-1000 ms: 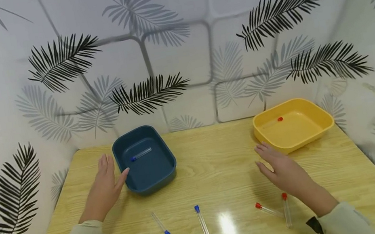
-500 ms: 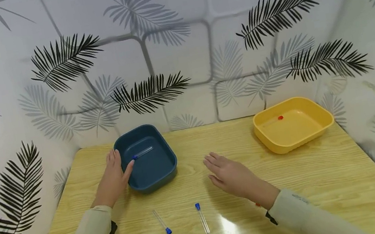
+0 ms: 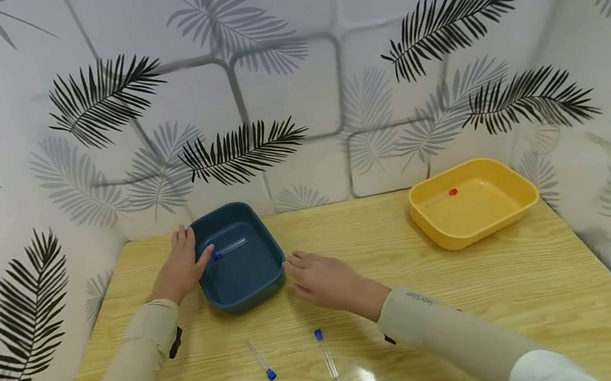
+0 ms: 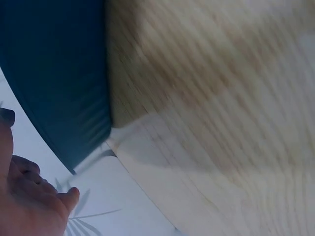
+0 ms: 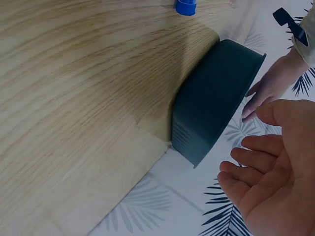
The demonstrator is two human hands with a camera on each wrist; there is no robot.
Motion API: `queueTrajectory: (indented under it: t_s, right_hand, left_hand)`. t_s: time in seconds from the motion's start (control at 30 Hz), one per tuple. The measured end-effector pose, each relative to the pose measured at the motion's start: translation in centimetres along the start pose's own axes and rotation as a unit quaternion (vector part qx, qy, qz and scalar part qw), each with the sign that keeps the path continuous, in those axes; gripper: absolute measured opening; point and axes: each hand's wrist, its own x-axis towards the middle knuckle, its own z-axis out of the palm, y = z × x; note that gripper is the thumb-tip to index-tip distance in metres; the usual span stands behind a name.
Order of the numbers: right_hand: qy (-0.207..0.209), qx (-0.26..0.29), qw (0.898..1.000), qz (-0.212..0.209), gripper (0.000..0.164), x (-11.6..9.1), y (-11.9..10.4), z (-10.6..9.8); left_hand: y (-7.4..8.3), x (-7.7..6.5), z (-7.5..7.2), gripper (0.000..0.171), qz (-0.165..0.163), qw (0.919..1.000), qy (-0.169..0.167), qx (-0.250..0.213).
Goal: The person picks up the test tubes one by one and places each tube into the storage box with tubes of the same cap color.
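A dark blue plastic bin (image 3: 244, 280) stands on the table between my two hands, and a clear test tube with a blue cap (image 3: 231, 248) lies inside it. My left hand (image 3: 179, 269) is at the bin's left rim, its thumb reaching over the edge and its fingers along the outer side. At the bin's right side, my right hand (image 3: 329, 282) has its fingertips right at the wall, fingers loosely bent, palm facing the bin in the right wrist view. Two blue-capped test tubes, one at left (image 3: 260, 361) and one at right (image 3: 326, 355), lie in front of the bin.
A yellow bin (image 3: 483, 212) stands at the back right, holding a red-capped tube (image 3: 453, 192). My right sleeve (image 3: 447, 328) covers the spot where two red-capped tubes lay earlier. A patterned wall (image 3: 309, 176) closes off the table's back edge.
My right hand has moved left from beside the yellow bin to the blue bin's right side. My left hand has come slightly closer to the blue bin's left rim.
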Motion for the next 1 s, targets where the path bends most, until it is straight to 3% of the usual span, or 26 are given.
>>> queueTrajectory:
  t_s: [0.13,0.27,0.43,0.73,1.0]
  right_hand:
    - [-0.009,0.015,1.0,0.003,0.046,0.9,-0.5,0.4]
    - [-0.019,0.017,1.0,0.003,0.044,1.4,-1.0,1.2]
    - [-0.003,-0.004,1.0,-0.001,0.043,1.6,-1.2,2.1]
    - [0.019,-0.03,0.999,0.007,0.043,1.5,-1.5,2.8]
    - [0.027,-0.025,0.999,0.013,0.045,1.0,-1.6,3.0]
  left_hand:
    - [-0.7,1.1,0.0,0.081,0.004,0.9999,-0.016,0.003]
    - [-1.2,1.9,0.5,0.079,-0.018,0.9995,-0.025,0.008]
    - [-1.3,2.2,0.9,0.074,-0.042,0.9985,-0.031,0.016]
    - [-0.2,1.9,1.4,0.066,-0.067,0.9966,0.017,0.045]
    - [0.2,2.2,2.1,0.064,-0.062,0.9931,0.062,0.077]
